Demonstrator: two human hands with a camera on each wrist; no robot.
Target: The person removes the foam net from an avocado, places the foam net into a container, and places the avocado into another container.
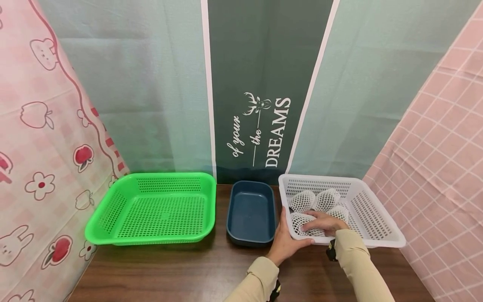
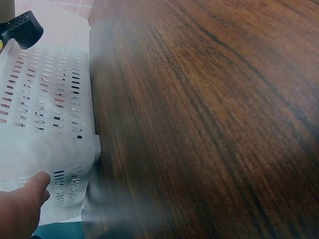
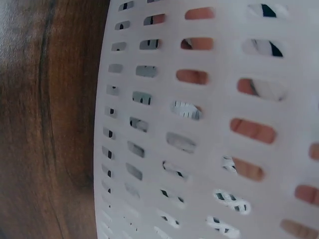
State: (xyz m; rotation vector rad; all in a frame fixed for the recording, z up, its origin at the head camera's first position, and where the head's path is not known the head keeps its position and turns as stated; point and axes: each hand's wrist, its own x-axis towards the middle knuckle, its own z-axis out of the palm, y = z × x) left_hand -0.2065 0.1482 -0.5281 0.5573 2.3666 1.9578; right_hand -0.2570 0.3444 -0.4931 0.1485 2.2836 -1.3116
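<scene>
In the head view, a white slotted basket (image 1: 381,241) on the right holds several rounded objects, each wrapped in white foam netting. My left hand (image 1: 284,241) spreads around its near left corner, fingers along the left side and thumb along the front wall. That thumb (image 2: 31,199) lies against the outside of the slotted wall in the left wrist view. Inside the basket my right hand (image 1: 326,223) grips the nearest netted object (image 1: 298,222), which the netting largely hides. Two more netted objects (image 1: 303,200) (image 1: 327,199) lie behind it. Through the slots, the right wrist view shows parts of fingers (image 3: 251,130).
A dark blue tray (image 1: 250,241) stands in the middle, left of the white basket. Further left is a green slotted basket (image 1: 151,241). All rest on a brown wooden table (image 1: 170,272), with a green curtain (image 1: 162,105) behind and pink cloths at both sides.
</scene>
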